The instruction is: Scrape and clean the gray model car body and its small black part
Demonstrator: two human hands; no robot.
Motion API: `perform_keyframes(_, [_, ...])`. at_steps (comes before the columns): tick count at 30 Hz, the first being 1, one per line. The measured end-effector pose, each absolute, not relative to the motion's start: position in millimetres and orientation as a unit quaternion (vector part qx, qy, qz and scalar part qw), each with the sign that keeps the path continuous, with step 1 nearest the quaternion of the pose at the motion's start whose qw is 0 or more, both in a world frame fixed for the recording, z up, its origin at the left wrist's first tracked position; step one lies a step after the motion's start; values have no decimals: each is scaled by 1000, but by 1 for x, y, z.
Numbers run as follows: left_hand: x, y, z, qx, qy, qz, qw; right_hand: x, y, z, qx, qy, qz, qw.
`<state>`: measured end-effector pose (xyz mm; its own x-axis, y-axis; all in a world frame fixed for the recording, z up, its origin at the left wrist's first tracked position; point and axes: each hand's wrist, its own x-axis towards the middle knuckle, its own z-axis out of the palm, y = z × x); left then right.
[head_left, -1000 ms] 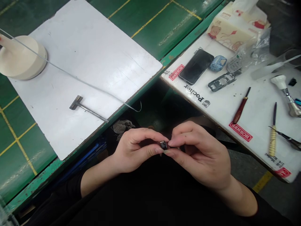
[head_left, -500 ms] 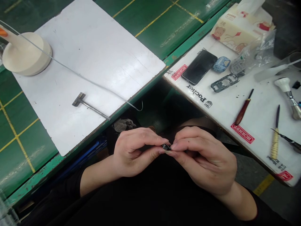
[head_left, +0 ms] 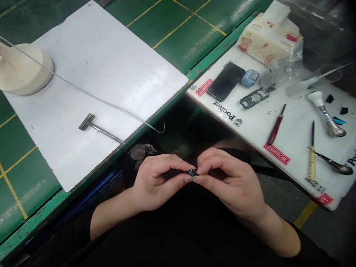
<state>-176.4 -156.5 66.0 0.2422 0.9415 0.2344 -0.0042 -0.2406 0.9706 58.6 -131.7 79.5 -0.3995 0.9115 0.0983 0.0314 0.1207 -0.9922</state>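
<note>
Small black component (head_left: 192,172): pinched between the left hand (head_left: 158,183) and right hand (head_left: 230,181), both curled closed on it, held in the gap beyond the desk (head_left: 178,40) edge. Nearby: T-handled metal tool (head_left: 100,128) on white sheet (head_left: 91,70); black smartphone (head_left: 226,81) on white-covered desk corner.

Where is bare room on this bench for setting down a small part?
The white sheet has the most room, between the round white base and the sheet's right corner, above the metal T-shaped tool. The white board is crowded around the phone and dark frame; a small gap lies between the red-handled tool and yellow-handled tool.
</note>
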Motion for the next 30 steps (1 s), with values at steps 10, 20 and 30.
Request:
perform_keyframes(10, [-174,-152,52,377,535,386,650,173,-149,53,-713,-552,247,355])
perform_keyframes(20, [-143,-127,54,353,562,314,679,260,-148,46,-809,-506,76,289])
perform_keyframes(30, [-121,-120,68,358,557,334,671,192,-70,12,-827,-498,128,227])
